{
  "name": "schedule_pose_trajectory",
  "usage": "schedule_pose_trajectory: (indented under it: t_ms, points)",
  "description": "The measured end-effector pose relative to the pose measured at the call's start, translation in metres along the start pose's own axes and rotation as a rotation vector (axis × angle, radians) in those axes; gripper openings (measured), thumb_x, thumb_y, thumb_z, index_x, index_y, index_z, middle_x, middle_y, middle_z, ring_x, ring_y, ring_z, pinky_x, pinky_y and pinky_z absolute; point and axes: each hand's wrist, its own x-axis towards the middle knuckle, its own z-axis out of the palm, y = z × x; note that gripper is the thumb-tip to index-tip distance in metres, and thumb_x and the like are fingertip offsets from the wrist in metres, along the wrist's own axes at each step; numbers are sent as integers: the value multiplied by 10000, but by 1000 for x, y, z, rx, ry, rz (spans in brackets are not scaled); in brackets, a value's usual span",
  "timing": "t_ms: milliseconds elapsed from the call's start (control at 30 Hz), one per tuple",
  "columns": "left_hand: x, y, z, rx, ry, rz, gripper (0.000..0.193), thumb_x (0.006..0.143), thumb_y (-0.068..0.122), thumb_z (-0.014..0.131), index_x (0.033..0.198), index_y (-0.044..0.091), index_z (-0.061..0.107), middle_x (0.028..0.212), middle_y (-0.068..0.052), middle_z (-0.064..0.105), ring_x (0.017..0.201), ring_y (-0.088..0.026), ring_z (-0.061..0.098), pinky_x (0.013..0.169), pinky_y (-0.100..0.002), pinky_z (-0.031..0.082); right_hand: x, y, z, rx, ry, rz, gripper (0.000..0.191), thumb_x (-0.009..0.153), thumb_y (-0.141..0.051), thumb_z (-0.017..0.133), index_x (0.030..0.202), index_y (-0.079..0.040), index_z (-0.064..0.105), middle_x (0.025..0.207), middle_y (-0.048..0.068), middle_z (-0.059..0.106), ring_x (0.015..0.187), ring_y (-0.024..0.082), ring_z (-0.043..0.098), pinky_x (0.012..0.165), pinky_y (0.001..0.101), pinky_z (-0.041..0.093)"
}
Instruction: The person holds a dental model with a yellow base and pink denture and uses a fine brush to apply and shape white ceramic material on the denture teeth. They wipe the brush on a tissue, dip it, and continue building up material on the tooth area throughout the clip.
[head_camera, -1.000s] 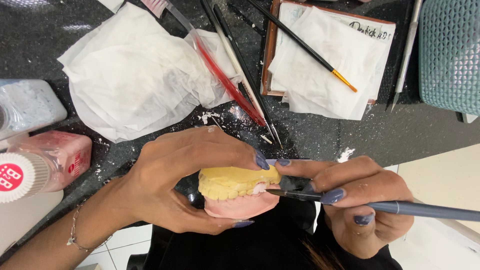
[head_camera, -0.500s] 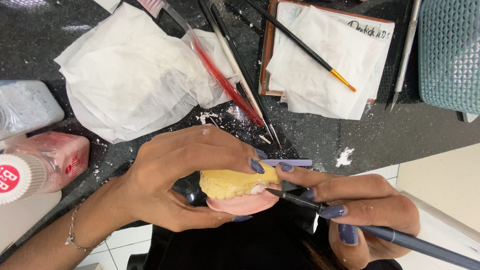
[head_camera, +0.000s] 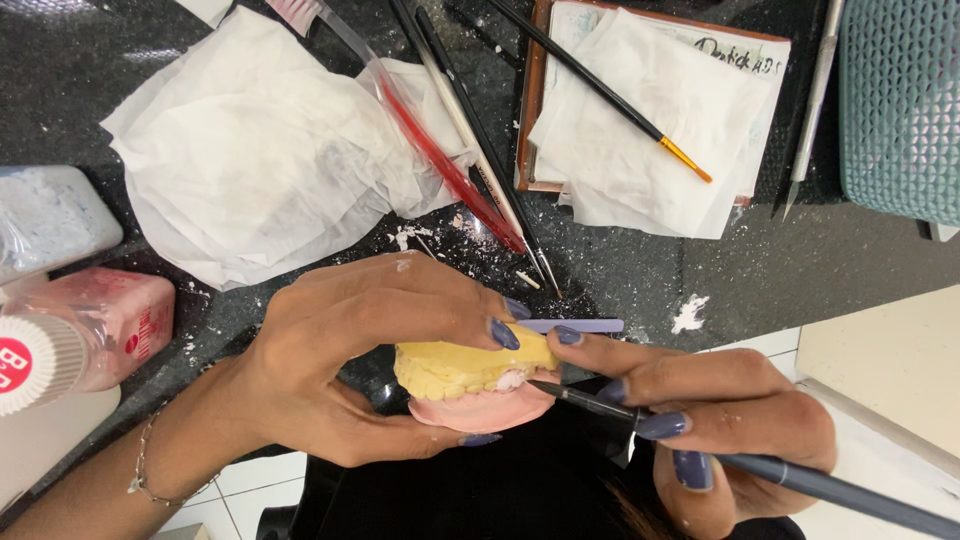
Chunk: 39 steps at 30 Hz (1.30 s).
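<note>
Two hands meet low in the middle of the frame, both yours; your left hand (head_camera: 360, 370) wraps the dental model (head_camera: 470, 385), fingers curled over its yellow plaster top and thumb pressed under the pink base, so the piece sits clamped just below centre; your right hand (head_camera: 720, 420) comes in from the lower right, thumb and first two fingers pinching a thin brush (head_camera: 700, 450) pen-style, the other fingers folded in beneath; the brush's dark tip touches the model right at the seam where yellow meets pink, and its handle runs off toward the lower right corner; a pale lilac nail file (head_camera: 570, 326) lies on the black speckled counter (head_camera: 800, 270) just above your fingertips; up in the upper left you've got a big crumpled white tissue (head_camera: 250, 150); a clear bag with a red tool (head_camera: 440, 160) lies across its right edge, beside two slim dark brushes (head_camera: 480, 140); upper right, a wooden-framed tile (head_camera: 532, 110) carries folded tissue and a black brush with a gold ferrule (head_camera: 610, 95); a teal basket (head_camera: 900, 100) fills the far upper right corner; a pink bottle with a white cap (head_camera: 90, 330) lies at the left edge.
</note>
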Motion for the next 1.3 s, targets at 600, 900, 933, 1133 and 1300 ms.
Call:
schedule_pose_trajectory:
  t_ms: [600,900,933,1133,1300]
  points:
    - [0,0,0,-1,-3,18,556,694,119,920,1144,36,603,1060,-151,718,1043,-306,759,892,-441,653,-5,-10,20,-44,89,68,114,1107,-138,593,1193,-74,555,1023,148,616,980,277,766,1013,600,575]
    - [0,0,0,22,11,27,561,703,134,917,1156,38,601,1094,-178,719,1057,-311,761,905,-434,651,-7,-6,14,-75,64,53,110,1098,-146,586,1172,-76,544,1003,135,606,964,261,763,1006,605,574]
    - [0,0,1,16,6,26,556,702,133,917,1150,36,602,1087,-181,720,1046,-307,763,894,-430,652,-8,-6,14,-61,75,41,109,1098,-140,590,1174,-77,545,999,131,608,936,244,767,1010,607,575]
    - [2,0,0,23,2,44,545,704,133,919,1136,37,600,1066,-183,723,1030,-299,764,880,-423,652,-5,-9,17,-46,59,44,119,1101,-130,593,1186,-70,536,1007,135,608,931,245,763,1018,603,574]
    - [2,0,0,24,5,41,539,694,134,915,1120,37,600,1060,-189,722,1021,-301,761,866,-420,646,5,-7,20,-51,88,1,106,1073,-135,589,1149,-75,547,1001,132,624,940,254,775,965,603,595]
